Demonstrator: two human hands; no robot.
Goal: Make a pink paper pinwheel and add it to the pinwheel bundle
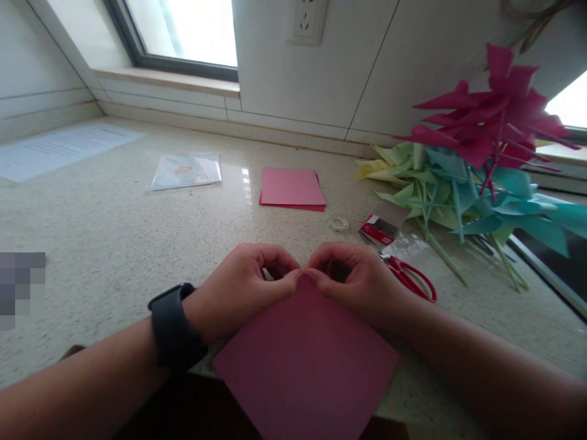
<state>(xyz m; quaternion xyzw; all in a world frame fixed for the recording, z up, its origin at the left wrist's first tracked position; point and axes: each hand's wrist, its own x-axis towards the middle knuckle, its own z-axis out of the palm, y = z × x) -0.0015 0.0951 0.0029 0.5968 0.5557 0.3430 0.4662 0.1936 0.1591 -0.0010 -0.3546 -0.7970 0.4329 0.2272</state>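
Observation:
A square sheet of pink paper [305,360] is turned cornerwise in front of me, its lower corner running out of the frame past the counter's near edge. At its top corner my left hand [257,275] pinches the paper between thumb and forefinger. Right beside it, my right hand [351,278] pinches that same corner, the two thumb tips almost touching. Whether the tip is folded cannot be made out under the fingers. Red-handled scissors [413,278] lie just behind my right wrist, partly hidden by it.
A stack of pink and red paper [293,186] lies behind my hands. To its right are a tape roll [338,223] and a small red box [383,226]. Folded paper flowers [495,134] crowd the right side. A plastic packet [187,171] and a printed sheet [59,146] lie left.

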